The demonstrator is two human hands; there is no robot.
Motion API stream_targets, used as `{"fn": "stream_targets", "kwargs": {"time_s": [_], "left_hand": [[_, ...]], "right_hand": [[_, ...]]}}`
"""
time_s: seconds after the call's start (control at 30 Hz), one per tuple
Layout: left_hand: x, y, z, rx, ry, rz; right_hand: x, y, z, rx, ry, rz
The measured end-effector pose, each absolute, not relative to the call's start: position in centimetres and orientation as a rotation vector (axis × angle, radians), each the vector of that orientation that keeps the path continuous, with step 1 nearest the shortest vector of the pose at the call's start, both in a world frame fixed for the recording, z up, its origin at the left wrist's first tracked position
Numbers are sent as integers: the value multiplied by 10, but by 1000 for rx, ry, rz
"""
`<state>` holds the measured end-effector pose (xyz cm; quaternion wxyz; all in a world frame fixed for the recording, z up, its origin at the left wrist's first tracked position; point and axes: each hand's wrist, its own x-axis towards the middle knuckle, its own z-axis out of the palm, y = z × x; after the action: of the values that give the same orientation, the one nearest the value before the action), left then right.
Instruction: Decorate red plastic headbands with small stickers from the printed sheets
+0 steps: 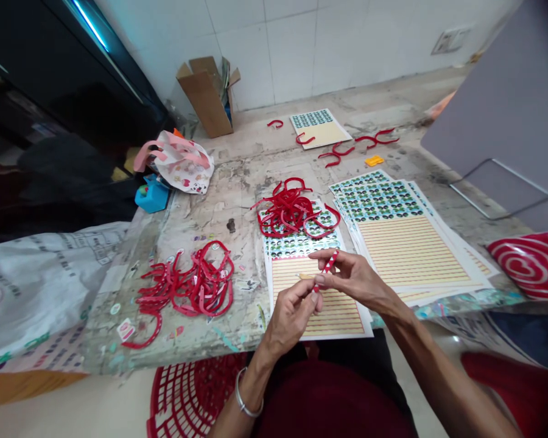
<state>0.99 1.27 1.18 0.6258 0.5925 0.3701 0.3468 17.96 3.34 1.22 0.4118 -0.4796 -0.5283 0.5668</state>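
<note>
Over a printed sticker sheet (319, 316), my left hand (292, 316) and my right hand (354, 277) meet, both closed on a slim red band with white dots (331, 261). It looks like one of the curved red headbands. A small yellowish sliver (305, 276) shows by my left fingertips; I cannot tell whether it is held. Just beyond, a tangle of red headbands (287, 210) lies on the upper part of the sheet. To the left, a second heap of red headbands (201, 286), some with pale dots, rests on the table.
More sticker sheets (411, 249) are stacked at right, with an orange clip-like piece (374, 160) behind. Loose headbands (377, 139) lie near a far sheet (324, 137). At back left are a cardboard box (205, 103), a white-and-pink bag (182, 164) and a blue holder (151, 196). A red basket (168, 401) sits below.
</note>
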Motion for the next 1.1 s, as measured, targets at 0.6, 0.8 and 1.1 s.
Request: {"fn": "stream_targets", "kwargs": {"time_s": [0.6,0.8,1.1], "left_hand": [[13,8,5,1279,817,746],[13,6,5,1311,823,744],[7,5,4,1394,847,733]], "right_hand": [[184,25,16,-1199,-1406,1456],[183,22,16,-1218,-1410,1489],[186,21,17,-1142,-1340,1567]]}}
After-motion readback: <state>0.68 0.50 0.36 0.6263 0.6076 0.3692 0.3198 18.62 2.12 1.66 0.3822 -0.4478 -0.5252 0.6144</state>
